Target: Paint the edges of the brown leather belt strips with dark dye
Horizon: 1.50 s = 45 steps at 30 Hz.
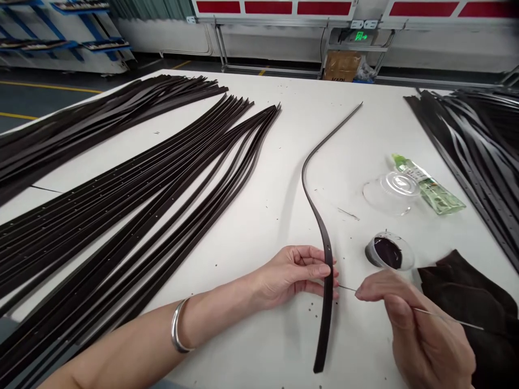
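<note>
A: Left hand point(298, 273)?
B: Pinched on the dark brown punched strap point(323, 229), thumb on the near face, fingers behind, no gap. Silver bangle point(175, 327) on that wrist.
A: Where's the strap?
B: Right of centre over the white table point(251, 232). Near end points toward the wearer, far part curves away to the right.
A: Right hand point(421, 319)?
B: Near right, fingers closed round a thin metal rod point(450, 317). Tip is at the strap's right edge; can't tell if it touches.
A: Around it?
B: Plastic cup of dark liquid point(387, 253) just beyond the right hand, clear lid point(401, 185) and green tube point(440, 194) farther off. Crumpled dark sheet point(470, 297) at near right. Strap bundles left point(133, 178) and right point(466, 146).
</note>
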### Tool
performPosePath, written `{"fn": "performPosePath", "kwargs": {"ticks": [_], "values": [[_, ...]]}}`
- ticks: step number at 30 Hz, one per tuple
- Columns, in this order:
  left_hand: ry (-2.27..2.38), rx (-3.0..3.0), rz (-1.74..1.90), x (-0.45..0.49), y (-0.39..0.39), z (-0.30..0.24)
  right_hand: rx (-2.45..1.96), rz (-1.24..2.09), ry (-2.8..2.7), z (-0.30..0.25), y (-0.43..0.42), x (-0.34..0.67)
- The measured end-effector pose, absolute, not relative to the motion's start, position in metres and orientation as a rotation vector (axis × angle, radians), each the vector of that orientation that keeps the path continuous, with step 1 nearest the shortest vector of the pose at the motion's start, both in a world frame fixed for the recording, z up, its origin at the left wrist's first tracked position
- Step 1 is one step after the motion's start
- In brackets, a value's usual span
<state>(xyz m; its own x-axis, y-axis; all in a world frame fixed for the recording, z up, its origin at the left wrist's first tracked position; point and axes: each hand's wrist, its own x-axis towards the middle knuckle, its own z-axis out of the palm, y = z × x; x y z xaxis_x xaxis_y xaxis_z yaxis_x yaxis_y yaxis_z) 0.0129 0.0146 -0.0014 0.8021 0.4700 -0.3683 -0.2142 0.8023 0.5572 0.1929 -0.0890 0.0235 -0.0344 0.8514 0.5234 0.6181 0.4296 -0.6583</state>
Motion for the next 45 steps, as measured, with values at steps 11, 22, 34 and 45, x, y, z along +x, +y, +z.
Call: {"fn": "performPosePath", "kwargs": {"ticks": [11, 22, 34, 45], "values": [[0.5, 0.564, 0.386, 0.013, 0.013, -0.001, -1.178, 0.309, -1.811, 0.025, -0.084, 0.188], [0.503, 0.571, 0.382, 0.014, 0.014, 0.0, -1.214, 0.269, -1.849, 0.025, -0.083, 0.185], [0.51, 0.56, 0.383, 0.014, 0.014, 0.0, -1.18, 0.284, -1.836, 0.026, -0.083, 0.182], [0.503, 0.576, 0.369, 0.014, 0.014, 0.0, -1.213, 0.298, -1.828, 0.029, -0.083, 0.181]]}}
